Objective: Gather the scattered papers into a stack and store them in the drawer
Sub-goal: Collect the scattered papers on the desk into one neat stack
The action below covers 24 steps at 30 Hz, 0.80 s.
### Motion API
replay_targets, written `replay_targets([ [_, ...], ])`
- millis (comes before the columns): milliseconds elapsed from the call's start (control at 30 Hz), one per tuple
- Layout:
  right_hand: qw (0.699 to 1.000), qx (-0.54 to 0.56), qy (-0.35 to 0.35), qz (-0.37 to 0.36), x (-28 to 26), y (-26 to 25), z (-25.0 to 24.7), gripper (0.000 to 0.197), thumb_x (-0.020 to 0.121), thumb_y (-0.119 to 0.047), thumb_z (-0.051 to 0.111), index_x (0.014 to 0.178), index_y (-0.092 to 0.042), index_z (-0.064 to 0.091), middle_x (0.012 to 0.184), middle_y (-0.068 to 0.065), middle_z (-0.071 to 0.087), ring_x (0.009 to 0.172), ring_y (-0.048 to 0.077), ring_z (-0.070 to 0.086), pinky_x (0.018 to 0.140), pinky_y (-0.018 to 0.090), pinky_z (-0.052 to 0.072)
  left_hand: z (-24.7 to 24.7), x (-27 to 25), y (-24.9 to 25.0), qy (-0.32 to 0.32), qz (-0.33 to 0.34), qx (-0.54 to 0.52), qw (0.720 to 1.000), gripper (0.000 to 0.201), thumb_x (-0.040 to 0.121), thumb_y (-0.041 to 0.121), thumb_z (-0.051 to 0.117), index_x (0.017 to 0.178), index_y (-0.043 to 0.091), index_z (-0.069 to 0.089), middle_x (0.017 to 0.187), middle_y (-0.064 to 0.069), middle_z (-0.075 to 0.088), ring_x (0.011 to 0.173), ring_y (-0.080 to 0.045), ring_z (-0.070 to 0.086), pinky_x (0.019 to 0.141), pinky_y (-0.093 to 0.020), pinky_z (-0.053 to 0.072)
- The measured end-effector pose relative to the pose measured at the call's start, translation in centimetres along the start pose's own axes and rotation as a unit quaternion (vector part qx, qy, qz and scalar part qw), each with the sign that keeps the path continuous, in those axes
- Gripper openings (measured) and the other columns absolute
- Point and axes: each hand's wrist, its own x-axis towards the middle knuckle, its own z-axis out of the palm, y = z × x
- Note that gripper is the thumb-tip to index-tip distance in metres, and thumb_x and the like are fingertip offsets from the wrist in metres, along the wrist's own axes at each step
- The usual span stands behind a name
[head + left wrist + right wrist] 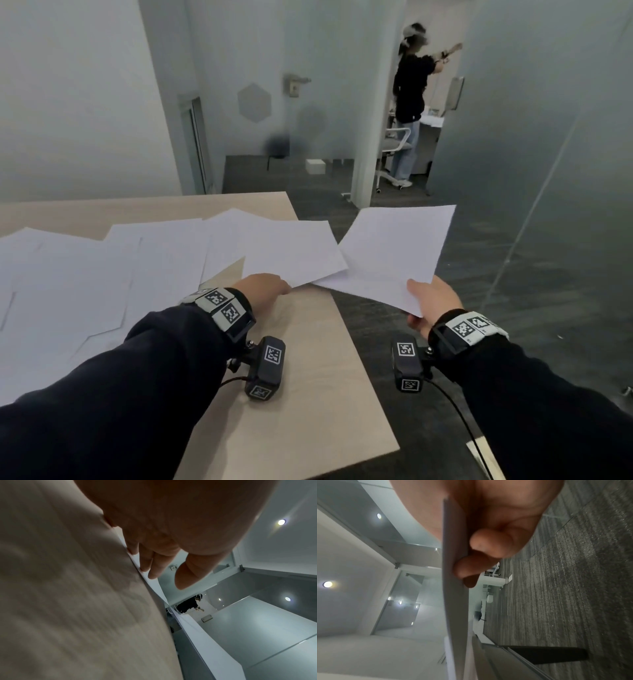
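Observation:
Several white papers [102,274] lie scattered and overlapping on the light wood table [308,377]. My left hand [270,286] reaches to the near corner of the rightmost sheet on the table [291,250]. In the left wrist view its straight fingers [145,566] touch that sheet's edge [154,585], with the thumb held apart. My right hand [428,301] pinches one sheet [394,250] by its near corner, held in the air beyond the table's right edge. The right wrist view shows this sheet [455,601] edge-on with fingers [471,572] curled beneath. No drawer is in view.
The table's right edge runs diagonally past my hands; dark carpet [513,308] lies beyond it. A frosted glass wall [548,137] stands to the right. Another person [409,89] stands in a far doorway beside an office chair [394,144]. A dark table leg [547,654] shows below.

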Motion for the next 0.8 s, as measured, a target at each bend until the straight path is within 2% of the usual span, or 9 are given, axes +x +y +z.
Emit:
replay_targets([
  [100,0.998,-0.015,-0.061,0.008,-0.7,0.6,0.5,0.017,0.098,-0.011,0.052,0.11,-0.019,0.06,0.09,0.01,0.061,0.055,0.023,0.047,0.042,0.021,0.031,0.1,-1.1,-0.4,-0.029,0.009,-0.014,0.999,0.041,0.1,0.022,0.052,0.139,0.007,0.05,0.147,-0.013,0.047,0.132,-0.024,0.047,0.069,-0.009,0.032],
  [200,0.994,-0.045,-0.097,0.016,-1.7,1.1,1.3,0.009,0.099,-0.015,0.053,0.098,-0.018,0.061,0.084,0.011,0.06,0.053,0.023,0.046,0.046,0.023,0.029,-0.2,-2.5,-1.0,-0.021,0.006,-0.01,1.0,0.039,0.099,0.025,0.053,0.136,0.011,0.054,0.143,-0.009,0.051,0.12,-0.017,0.054,0.066,-0.01,0.035],
  [267,0.991,-0.071,-0.106,0.029,-2.0,1.4,2.0,0.014,0.099,-0.029,0.054,0.094,-0.018,0.062,0.077,0.011,0.06,0.05,0.024,0.046,0.048,0.024,0.029,-0.1,-3.0,-1.2,-0.023,0.018,-0.025,0.999,0.02,0.101,0.021,0.047,0.11,0.014,0.062,0.117,-0.002,0.06,0.114,-0.021,0.051,0.071,-0.014,0.037],
  [333,0.988,-0.094,-0.119,0.03,-2.2,1.6,2.5,0.027,0.095,-0.043,0.059,0.095,-0.017,0.066,0.073,0.01,0.064,0.049,0.024,0.047,0.044,0.024,0.03,-0.3,-3.6,-1.4,-0.048,0.037,-0.041,0.997,0.01,0.097,0.023,0.05,0.09,0.018,0.046,0.086,0.006,0.046,0.093,-0.015,0.042,0.064,-0.013,0.031],
  [433,0.982,-0.1,-0.158,0.011,-2.8,1.7,2.9,0.032,0.084,-0.04,0.071,0.103,-0.014,0.07,0.085,0.008,0.073,0.054,0.023,0.054,0.041,0.023,0.034,-0.3,-4.1,-1.8,-0.079,0.059,-0.027,0.995,0.01,0.091,0.027,0.055,0.095,0.025,0.046,0.094,0.006,0.043,0.086,-0.01,0.04,0.067,-0.014,0.03],
  [533,0.977,-0.131,-0.167,-0.012,-3.7,1.3,3.0,0.042,0.077,-0.022,0.072,0.116,-0.008,0.067,0.099,0.009,0.073,0.065,0.019,0.062,0.04,0.02,0.041,-0.2,-4.2,-2.5,-0.071,0.068,-0.057,0.994,0.022,0.092,0.021,0.06,0.111,0.028,0.069,0.112,0.01,0.059,0.11,-0.011,0.052,0.098,-0.021,0.036],
  [600,0.976,-0.149,-0.16,-0.012,-4.1,0.9,3.0,0.021,0.087,-0.011,0.065,0.109,-0.009,0.067,0.09,0.01,0.07,0.061,0.02,0.059,0.039,0.019,0.037,-0.6,-4.5,-3.0,-0.047,0.062,-0.106,0.991,0.019,0.087,0.02,0.063,0.101,0.029,0.072,0.115,0.009,0.064,0.118,-0.014,0.054,0.108,-0.029,0.037],
  [667,0.972,-0.172,-0.159,-0.014,-4.4,0.4,3.1,0.013,0.093,-0.004,0.057,0.102,-0.009,0.065,0.083,0.009,0.067,0.059,0.02,0.056,0.036,0.018,0.036,-1.6,-4.9,-3.7,-0.001,0.051,-0.142,0.989,0.018,0.086,0.015,0.062,0.092,0.028,0.072,0.113,0.004,0.066,0.118,-0.02,0.057,0.104,-0.032,0.042],
  [800,0.96,-0.219,-0.17,-0.029,-5.8,-1.0,3.9,0.018,0.093,-0.002,0.05,0.107,-0.001,0.061,0.086,0.015,0.059,0.062,0.023,0.051,0.039,0.022,0.034,-5.3,-5.6,-5.6,0.108,-0.003,-0.112,0.988,0.029,0.091,0.012,0.057,0.116,0.021,0.068,0.129,-0.001,0.062,0.125,-0.021,0.051,0.098,-0.025,0.033],
])
